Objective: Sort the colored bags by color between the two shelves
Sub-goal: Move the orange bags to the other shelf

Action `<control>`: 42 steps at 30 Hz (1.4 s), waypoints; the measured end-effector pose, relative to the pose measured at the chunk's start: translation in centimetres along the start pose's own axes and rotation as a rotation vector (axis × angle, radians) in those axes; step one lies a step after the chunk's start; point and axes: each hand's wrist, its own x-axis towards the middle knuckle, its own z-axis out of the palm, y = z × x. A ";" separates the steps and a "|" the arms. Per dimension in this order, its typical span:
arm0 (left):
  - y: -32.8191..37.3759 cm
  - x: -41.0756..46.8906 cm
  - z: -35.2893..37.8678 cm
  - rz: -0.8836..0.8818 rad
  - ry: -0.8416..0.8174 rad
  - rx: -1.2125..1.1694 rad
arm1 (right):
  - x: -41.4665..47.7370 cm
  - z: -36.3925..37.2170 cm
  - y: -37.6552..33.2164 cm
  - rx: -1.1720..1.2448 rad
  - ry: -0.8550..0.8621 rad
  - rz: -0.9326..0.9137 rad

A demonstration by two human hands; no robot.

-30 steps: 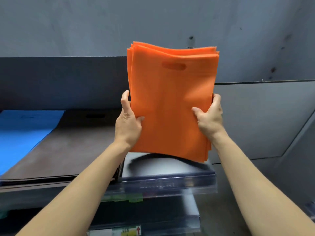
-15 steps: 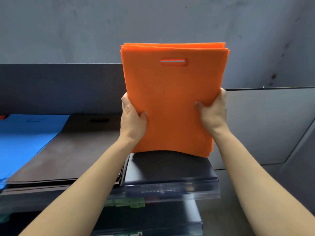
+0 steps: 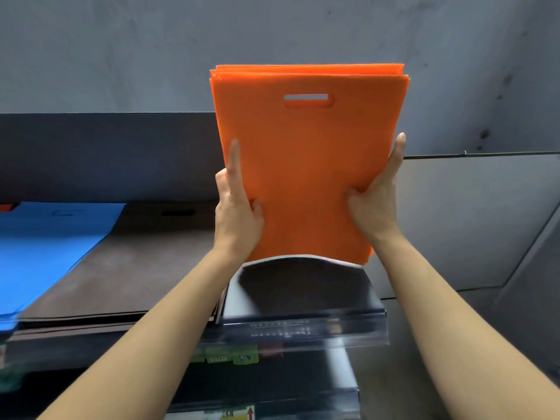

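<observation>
Shelf (image 3: 303, 325) fronted by dark trim, carrying brown bags (image 3: 121, 274) and blue bags (image 3: 45, 253) laid flat. Stack of orange bags (image 3: 306, 165) held upright above shelf's right end. Left hand (image 3: 238, 213) and right hand (image 3: 375, 204) clamped on stack's opposite edges.

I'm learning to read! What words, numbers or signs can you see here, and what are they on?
No words can be read.
Green tags on the shelf edge: print too blurred.
Clear strip along that edge: pale marks, too blurred.
Bottom label: a red up arrow, nothing else readable.
Orange bags, blue bags, brown bags: no print visible.
</observation>
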 end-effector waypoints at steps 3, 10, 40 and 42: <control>-0.9 -0.6 0.1 -0.048 -0.120 0.005 | -1.2 0.0 0.2 -0.038 -0.025 0.056; -0.9 -0.8 0.9 -0.053 -0.100 -0.025 | -1.4 -0.2 0.0 -0.023 -0.020 0.107; -5.3 -0.7 3.8 -0.412 -0.621 0.372 | -1.8 -1.2 5.5 -0.646 -0.558 0.497; -5.5 -0.8 4.0 -0.414 -0.633 0.373 | -1.8 -1.0 5.6 -0.637 -0.551 0.496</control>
